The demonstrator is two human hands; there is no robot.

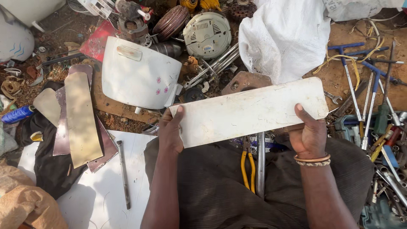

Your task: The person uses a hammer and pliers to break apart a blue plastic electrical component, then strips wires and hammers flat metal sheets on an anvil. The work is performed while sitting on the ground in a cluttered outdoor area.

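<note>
Both hands, left hand (171,132) and right hand (308,135), clamp the white fan blade (248,111) ends over lap, inspecting; next needs steady hold.

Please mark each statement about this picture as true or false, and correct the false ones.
1. Both hands hold one long white blade. True: the left hand and the right hand grip its two ends.
2. The yellow-handled pliers lie on the white sack. False: they lie on the person's lap.
3. The right wrist wears bracelets. True.
4. The blue can stands at the far right. False: it lies at the far left.
</note>
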